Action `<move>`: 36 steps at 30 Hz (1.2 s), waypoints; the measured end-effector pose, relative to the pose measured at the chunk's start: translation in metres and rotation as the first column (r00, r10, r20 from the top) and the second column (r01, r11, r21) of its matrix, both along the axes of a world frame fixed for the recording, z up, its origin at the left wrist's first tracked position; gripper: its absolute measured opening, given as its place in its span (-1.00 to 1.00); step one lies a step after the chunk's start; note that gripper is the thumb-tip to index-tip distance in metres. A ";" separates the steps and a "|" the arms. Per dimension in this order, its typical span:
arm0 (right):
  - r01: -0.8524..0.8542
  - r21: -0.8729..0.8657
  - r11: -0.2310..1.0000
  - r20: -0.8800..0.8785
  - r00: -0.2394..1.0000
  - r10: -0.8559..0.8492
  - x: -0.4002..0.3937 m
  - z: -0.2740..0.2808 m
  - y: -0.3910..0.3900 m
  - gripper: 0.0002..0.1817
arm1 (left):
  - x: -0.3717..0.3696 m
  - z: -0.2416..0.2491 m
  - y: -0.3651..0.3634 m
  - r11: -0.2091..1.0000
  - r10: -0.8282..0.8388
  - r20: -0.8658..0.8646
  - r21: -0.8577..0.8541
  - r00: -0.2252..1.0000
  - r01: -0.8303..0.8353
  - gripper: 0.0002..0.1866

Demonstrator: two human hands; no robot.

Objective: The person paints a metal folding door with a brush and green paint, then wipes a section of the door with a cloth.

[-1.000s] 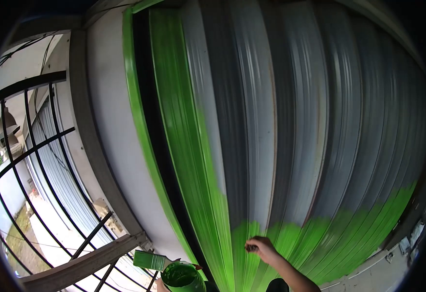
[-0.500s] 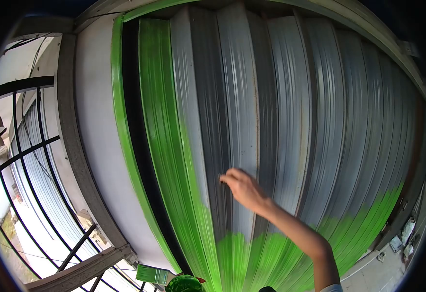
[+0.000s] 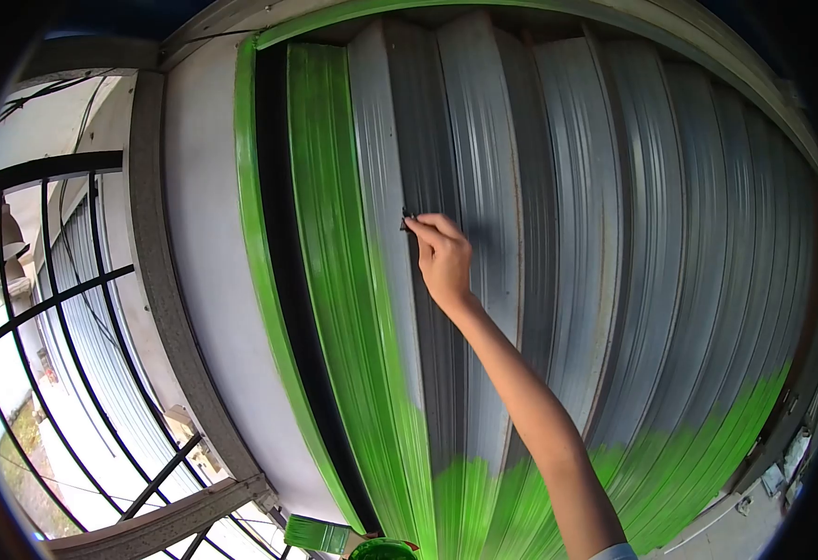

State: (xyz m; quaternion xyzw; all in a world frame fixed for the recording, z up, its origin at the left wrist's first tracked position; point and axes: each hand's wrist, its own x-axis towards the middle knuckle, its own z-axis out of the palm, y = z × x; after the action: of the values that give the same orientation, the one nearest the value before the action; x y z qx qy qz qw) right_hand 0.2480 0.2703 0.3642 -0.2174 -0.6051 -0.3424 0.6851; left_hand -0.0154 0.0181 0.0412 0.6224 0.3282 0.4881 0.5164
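My right hand (image 3: 444, 259) is raised against the grey folded metal panels (image 3: 488, 140), its thumb and fingers pinched round a small dark piece (image 3: 405, 222) at a panel edge. What that piece is cannot be made out. Left of the hand, a panel (image 3: 320, 168) is painted green, and green paint also covers the lower parts of the other panels. At the bottom edge, a wide brush (image 3: 316, 535) with green bristles lies beside a container of green paint (image 3: 381, 550). My left hand is out of view.
A green frame strip (image 3: 252, 224) and a pale wall (image 3: 205, 215) stand left of the panels. Farther left are a grey post (image 3: 152, 233) and black window bars (image 3: 54, 303). Various objects lie near the floor at the lower right.
My right hand has moved up and slightly left along the panels, still pinching. The whole view has shifted a little, with more of the arm showing.
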 end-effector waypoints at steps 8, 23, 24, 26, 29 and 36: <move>0.213 0.003 0.977 0.112 0.971 -0.212 0.009 -0.107 -0.008 -0.77 | -0.001 -0.010 0.010 1.000 -0.001 -0.069 -0.001 0.998 0.001 0.03; 0.148 0.069 0.987 -0.003 0.989 -0.148 0.021 -0.045 -0.006 -0.85 | 0.006 -0.004 0.006 1.000 0.016 -0.041 0.020 0.999 -0.015 0.05; 0.142 0.015 0.990 0.038 0.989 -0.143 0.015 -0.058 -0.010 -0.87 | 0.008 -0.006 0.007 1.000 0.009 -0.048 0.011 0.999 -0.009 0.05; 0.147 0.000 0.989 0.116 0.982 -0.146 0.011 -0.097 -0.007 -0.86 | 0.008 -0.008 0.007 1.000 -0.004 -0.063 -0.007 0.998 0.003 0.04; 0.183 -0.158 0.970 0.286 0.949 -0.132 0.022 -0.155 -0.020 -0.87 | 0.008 -0.004 0.002 1.000 -0.019 -0.058 0.006 0.998 0.019 0.00; 0.603 0.202 0.772 0.570 0.568 -0.593 0.072 -0.059 -0.059 -0.90 | 0.008 -0.010 0.006 0.999 0.013 -0.079 0.036 0.997 -0.010 -0.01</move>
State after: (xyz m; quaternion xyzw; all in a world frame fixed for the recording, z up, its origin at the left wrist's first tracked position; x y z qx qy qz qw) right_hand 0.3204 0.2117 0.3047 -0.2926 -0.6836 -0.5994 0.2962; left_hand -0.0077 0.0236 0.0314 0.6485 0.3431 0.4717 0.4891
